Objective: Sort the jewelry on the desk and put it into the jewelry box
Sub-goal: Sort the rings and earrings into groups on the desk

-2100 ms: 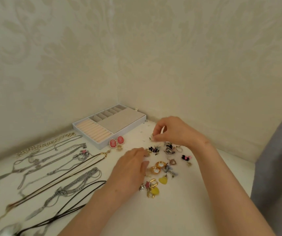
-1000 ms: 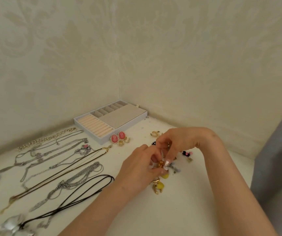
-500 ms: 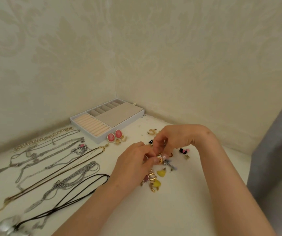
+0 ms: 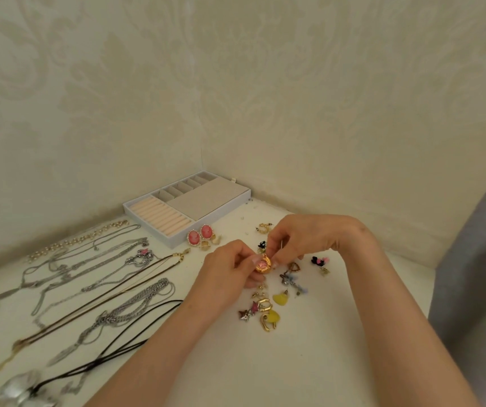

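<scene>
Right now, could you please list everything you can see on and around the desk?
jewelry box: one, white with beige lining, at the far corner of the desk.
cameo earrings: two, pink, just in front of the box.
necklaces: several, silver, gold and black, laid out on the left.
loose earrings: a scatter, mixed colours, below and right of the hands.
gold earring: one, gold with a pink centre, between both hands.
desk: one, off-white.
wall: cream, patterned, behind the desk.
left hand: pinches the gold earring.
right hand: pinches it from the other side.
</scene>
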A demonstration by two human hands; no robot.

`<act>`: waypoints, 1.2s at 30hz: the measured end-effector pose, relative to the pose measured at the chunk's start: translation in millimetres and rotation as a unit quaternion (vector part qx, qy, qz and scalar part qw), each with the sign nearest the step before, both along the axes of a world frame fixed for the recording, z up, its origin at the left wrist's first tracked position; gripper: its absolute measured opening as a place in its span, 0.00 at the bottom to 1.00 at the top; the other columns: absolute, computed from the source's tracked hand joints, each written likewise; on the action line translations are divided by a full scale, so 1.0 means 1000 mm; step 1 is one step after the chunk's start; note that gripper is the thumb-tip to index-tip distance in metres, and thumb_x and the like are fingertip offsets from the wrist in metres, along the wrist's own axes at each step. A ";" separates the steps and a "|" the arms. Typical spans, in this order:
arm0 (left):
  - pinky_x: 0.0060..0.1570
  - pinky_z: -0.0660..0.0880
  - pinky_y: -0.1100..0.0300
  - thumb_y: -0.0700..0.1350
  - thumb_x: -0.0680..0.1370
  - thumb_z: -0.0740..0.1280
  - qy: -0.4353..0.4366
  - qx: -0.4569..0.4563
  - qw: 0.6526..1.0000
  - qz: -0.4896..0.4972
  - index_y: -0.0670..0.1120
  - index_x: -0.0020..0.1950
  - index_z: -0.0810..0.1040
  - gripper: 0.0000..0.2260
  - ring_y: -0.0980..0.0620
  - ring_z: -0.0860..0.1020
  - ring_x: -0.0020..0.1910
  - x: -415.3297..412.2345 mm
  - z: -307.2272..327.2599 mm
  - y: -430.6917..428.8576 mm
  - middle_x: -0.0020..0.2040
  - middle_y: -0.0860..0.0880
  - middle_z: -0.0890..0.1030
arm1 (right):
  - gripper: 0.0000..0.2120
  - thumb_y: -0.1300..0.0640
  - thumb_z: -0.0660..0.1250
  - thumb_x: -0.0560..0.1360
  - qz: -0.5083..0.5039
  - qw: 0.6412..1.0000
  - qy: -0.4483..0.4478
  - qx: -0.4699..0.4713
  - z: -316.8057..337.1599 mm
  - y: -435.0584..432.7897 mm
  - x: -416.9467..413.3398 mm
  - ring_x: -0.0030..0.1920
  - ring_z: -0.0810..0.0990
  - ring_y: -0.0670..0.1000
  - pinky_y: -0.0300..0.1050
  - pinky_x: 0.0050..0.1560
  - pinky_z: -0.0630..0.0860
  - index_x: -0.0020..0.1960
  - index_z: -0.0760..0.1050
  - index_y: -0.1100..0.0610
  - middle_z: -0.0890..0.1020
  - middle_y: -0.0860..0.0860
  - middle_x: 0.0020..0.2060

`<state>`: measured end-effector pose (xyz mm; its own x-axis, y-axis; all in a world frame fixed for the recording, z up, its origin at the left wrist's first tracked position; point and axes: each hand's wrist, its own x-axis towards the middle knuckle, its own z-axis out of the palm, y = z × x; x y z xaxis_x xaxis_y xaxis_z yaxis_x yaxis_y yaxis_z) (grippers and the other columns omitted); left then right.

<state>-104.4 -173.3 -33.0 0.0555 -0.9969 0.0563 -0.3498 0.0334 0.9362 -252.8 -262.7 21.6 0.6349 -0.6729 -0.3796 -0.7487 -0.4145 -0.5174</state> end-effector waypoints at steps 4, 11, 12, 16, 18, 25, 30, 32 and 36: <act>0.36 0.76 0.69 0.41 0.79 0.63 0.013 -0.037 0.999 0.026 0.43 0.42 0.75 0.07 0.61 0.81 0.35 0.001 0.003 0.000 0.39 0.47 0.82 | 0.02 0.58 0.71 0.73 -0.026 0.997 -0.067 0.003 0.001 -0.001 -0.004 0.33 0.78 0.43 0.36 0.40 0.74 0.44 0.78 0.53 0.80 0.44 0.32; 0.38 0.78 0.66 0.41 0.77 0.66 0.066 -0.062 0.993 0.081 0.39 0.43 0.76 0.06 0.55 0.83 0.39 0.008 0.003 -0.004 0.41 0.45 0.82 | 0.05 0.61 0.70 0.73 -0.040 0.974 -0.216 0.049 -0.009 -0.007 0.000 0.45 0.83 0.59 0.44 0.44 0.78 0.46 0.76 0.61 0.83 0.61 0.46; 0.39 0.79 0.66 0.40 0.77 0.66 0.079 -0.057 0.992 0.080 0.39 0.43 0.75 0.06 0.55 0.83 0.39 0.008 0.003 -0.004 0.41 0.45 0.83 | 0.04 0.62 0.69 0.73 -0.042 0.968 -0.239 0.058 -0.010 -0.006 0.001 0.44 0.83 0.59 0.43 0.42 0.78 0.46 0.75 0.62 0.83 0.62 0.46; 0.43 0.79 0.64 0.41 0.78 0.66 0.107 -0.041 0.990 0.077 0.37 0.45 0.76 0.07 0.55 0.83 0.40 0.009 0.000 -0.003 0.42 0.44 0.84 | 0.05 0.65 0.65 0.76 -0.057 0.950 -0.295 0.089 -0.014 -0.005 0.010 0.37 0.81 0.50 0.42 0.39 0.80 0.52 0.76 0.64 0.81 0.57 0.40; 0.45 0.80 0.62 0.41 0.78 0.65 0.118 -0.037 0.989 0.081 0.36 0.46 0.76 0.07 0.55 0.83 0.40 0.010 -0.001 -0.003 0.42 0.44 0.84 | 0.07 0.64 0.65 0.77 -0.066 0.945 -0.306 0.093 -0.018 -0.007 0.014 0.36 0.80 0.48 0.42 0.37 0.79 0.54 0.77 0.63 0.81 0.55 0.38; 0.45 0.79 0.60 0.41 0.77 0.66 0.147 -0.028 0.982 0.112 0.39 0.44 0.76 0.06 0.53 0.83 0.40 0.016 -0.003 -0.005 0.41 0.45 0.84 | 0.09 0.67 0.67 0.74 -0.072 0.931 -0.348 0.084 -0.022 -0.007 0.027 0.34 0.80 0.45 0.36 0.37 0.78 0.52 0.80 0.59 0.81 0.54 0.38; 0.41 0.79 0.64 0.40 0.78 0.65 0.158 -0.031 0.977 0.139 0.39 0.43 0.76 0.06 0.54 0.83 0.39 0.020 -0.004 -0.007 0.44 0.44 0.83 | 0.12 0.70 0.68 0.73 -0.216 0.878 -0.426 -0.015 -0.020 -0.044 0.035 0.33 0.80 0.48 0.36 0.37 0.80 0.56 0.79 0.65 0.79 0.57 0.37; 0.39 0.79 0.64 0.40 0.77 0.65 0.156 -0.032 0.976 0.146 0.39 0.42 0.76 0.06 0.54 0.83 0.39 0.022 -0.005 -0.008 0.48 0.43 0.83 | 0.09 0.71 0.66 0.74 -0.220 0.882 -0.415 -0.035 -0.024 -0.062 0.048 0.36 0.78 0.50 0.35 0.39 0.79 0.53 0.78 0.64 0.75 0.56 0.38; 0.37 0.79 0.65 0.40 0.77 0.65 0.149 -0.031 0.976 0.154 0.40 0.42 0.76 0.05 0.53 0.83 0.38 0.021 -0.006 -0.011 0.49 0.42 0.83 | 0.09 0.71 0.61 0.77 -0.203 0.902 -0.381 -0.014 -0.037 -0.083 0.072 0.35 0.77 0.48 0.36 0.39 0.80 0.53 0.75 0.63 0.72 0.52 0.35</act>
<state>-83.3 -184.0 -38.7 0.3759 -0.9253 0.0507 -0.0651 0.0282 0.9975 -180.5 -345.7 -15.4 0.4042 -0.9109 0.0832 -0.2739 -0.2073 -0.9391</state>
